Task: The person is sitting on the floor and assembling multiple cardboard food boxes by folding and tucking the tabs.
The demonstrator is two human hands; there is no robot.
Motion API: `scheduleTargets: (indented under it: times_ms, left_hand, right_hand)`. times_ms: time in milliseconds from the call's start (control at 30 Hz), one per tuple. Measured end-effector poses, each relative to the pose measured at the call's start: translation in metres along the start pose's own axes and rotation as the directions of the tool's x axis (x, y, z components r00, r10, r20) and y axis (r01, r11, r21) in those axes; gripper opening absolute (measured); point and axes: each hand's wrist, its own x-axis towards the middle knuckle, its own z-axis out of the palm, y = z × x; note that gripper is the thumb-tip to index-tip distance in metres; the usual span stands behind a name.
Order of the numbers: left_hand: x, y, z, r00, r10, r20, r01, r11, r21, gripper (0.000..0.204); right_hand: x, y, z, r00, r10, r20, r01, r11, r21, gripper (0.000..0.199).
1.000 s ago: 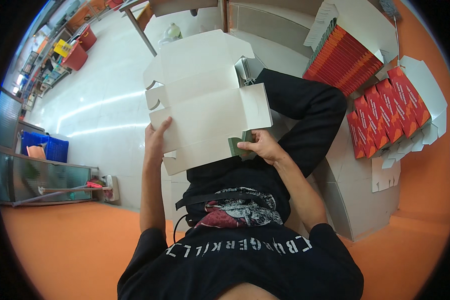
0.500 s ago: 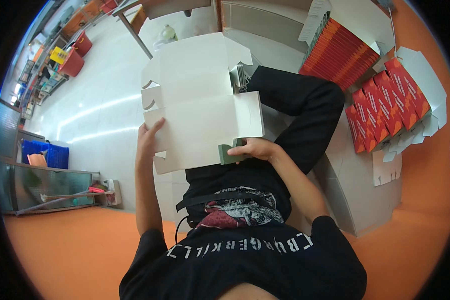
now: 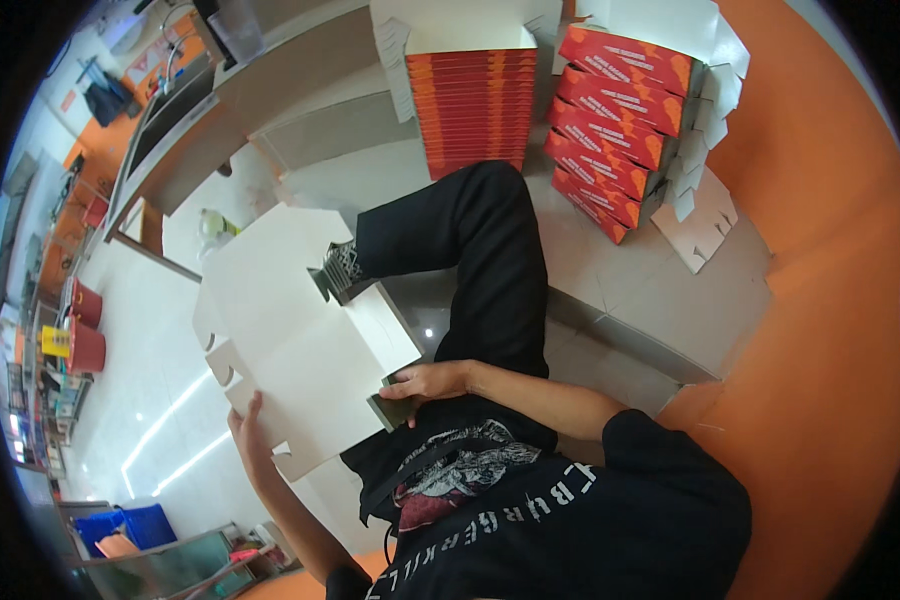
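Observation:
An unfolded cardboard box blank (image 3: 290, 340), white on its inner face, rests across my lap. Its left edge is gripped by my left hand (image 3: 253, 428), with the thumb on top and the fingers beneath. At the near right corner, my right hand (image 3: 425, 388) pinches a small tab (image 3: 388, 412) whose dark green outer side shows. The side panel (image 3: 382, 328) on the right is bent upward along its crease. Farther along that side, another green tab (image 3: 322, 284) stands up beside my patterned sock. My right fingertips are partly hidden behind the cardboard.
On the tiled step ahead stands a tall stack of nested red and orange boxes (image 3: 473, 110). To its right are several red boxes (image 3: 610, 140) with open white lids. A loose white cardboard piece (image 3: 698, 220) lies near them. A bottle (image 3: 213, 228) is on the floor beyond the blank.
My view has swung to the right, so the stacks appear farther left. The blank's right side panel is tilted up more, while both hands keep their hold.

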Motion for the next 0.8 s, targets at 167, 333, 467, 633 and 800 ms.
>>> scheduleTargets:
  times_ms: [167, 333, 467, 633, 800]
  left_hand:
    - [-0.002, -0.006, 0.001, 0.999, -0.037, 0.017, 0.037, 0.999, -0.033, 0.044]
    - [-0.004, 0.003, 0.005, 0.999, -0.044, 0.017, 0.045, 0.999, -0.027, 0.048]
    - [-0.009, 0.015, 0.007, 0.995, -0.095, -0.017, 0.094, 0.995, -0.024, 0.047]
    - [-0.026, 0.009, 0.005, 0.986, -0.077, -0.146, 0.074, 0.997, -0.024, 0.046]
    - [-0.049, -0.009, -0.005, 0.992, -0.059, -0.110, 0.050, 0.995, -0.082, 0.038]
  right_hand:
    - [-0.005, 0.003, 0.004, 0.993, -0.112, -0.030, 0.107, 0.986, -0.125, 0.048]
    - [0.001, 0.008, 0.016, 0.942, -0.232, -0.241, 0.151, 0.938, -0.313, 0.039]
    - [0.003, 0.010, 0.014, 0.914, -0.254, -0.317, 0.131, 0.923, -0.362, 0.035]
    - [0.000, 0.014, 0.004, 0.941, -0.189, -0.282, 0.116, 0.960, -0.256, 0.042]
    - [-0.029, 0.009, 0.005, 0.807, -0.222, -0.548, 0.069, 0.956, -0.286, 0.055]
